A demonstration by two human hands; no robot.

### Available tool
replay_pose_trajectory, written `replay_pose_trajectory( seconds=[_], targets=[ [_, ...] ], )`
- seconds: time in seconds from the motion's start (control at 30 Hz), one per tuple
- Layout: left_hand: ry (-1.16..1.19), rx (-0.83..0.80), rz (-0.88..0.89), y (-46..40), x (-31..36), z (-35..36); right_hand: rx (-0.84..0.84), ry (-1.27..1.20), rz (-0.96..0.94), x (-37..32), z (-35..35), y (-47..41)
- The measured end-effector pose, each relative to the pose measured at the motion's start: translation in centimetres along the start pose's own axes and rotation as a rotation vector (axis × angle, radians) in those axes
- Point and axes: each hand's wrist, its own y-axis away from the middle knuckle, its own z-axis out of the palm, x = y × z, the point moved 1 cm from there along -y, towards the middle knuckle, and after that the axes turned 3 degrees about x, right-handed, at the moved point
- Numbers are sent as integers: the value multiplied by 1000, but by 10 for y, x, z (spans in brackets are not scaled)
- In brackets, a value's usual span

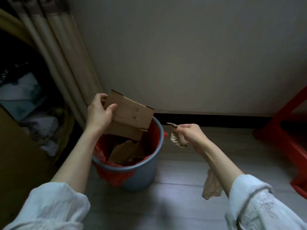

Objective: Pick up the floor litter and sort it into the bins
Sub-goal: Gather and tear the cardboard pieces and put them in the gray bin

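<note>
Cardboard piece (128, 117) sits gripped in your left hand (99, 112) above the grey bin (142, 173) with its red liner. Your right hand (191, 134) pinches a crumpled scrap (177, 138) just beside the bin.

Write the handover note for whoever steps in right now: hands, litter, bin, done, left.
Left hand grips a flattened cardboard piece, held over the grey bin.
Right hand pinches a small crumpled scrap, beside the bin to its right, not over it.
The bin has a red liner and already holds cardboard pieces.
A crumpled paper lies on the floor under the right forearm.
Left: drop the cardboard, sort the scrap, pick up the paper.
</note>
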Motion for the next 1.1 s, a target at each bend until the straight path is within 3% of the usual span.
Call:
replay_pose_trajectory(
  seconds=[0.17, 0.47, 0.7, 0.9, 1.1],
  targets=[
    [-60, 15, -85, -5, -32, -4, 94, 22, -42, 0, 24, -11],
    [-204, -258, -81, 22, -84, 44, 153, 8, -69, 4, 36, -21],
    [-573, -427, -113, 32, -106, 66, 126, 264, -224, 17, 66, -30],
    [-624, -532, -182, 27, -120, 74, 62, 518, -196, 22, 99, -38],
    [-633, -570, -191, 20, -119, 65, 39, 336, -113, 17, 103, -37]
  ],
)
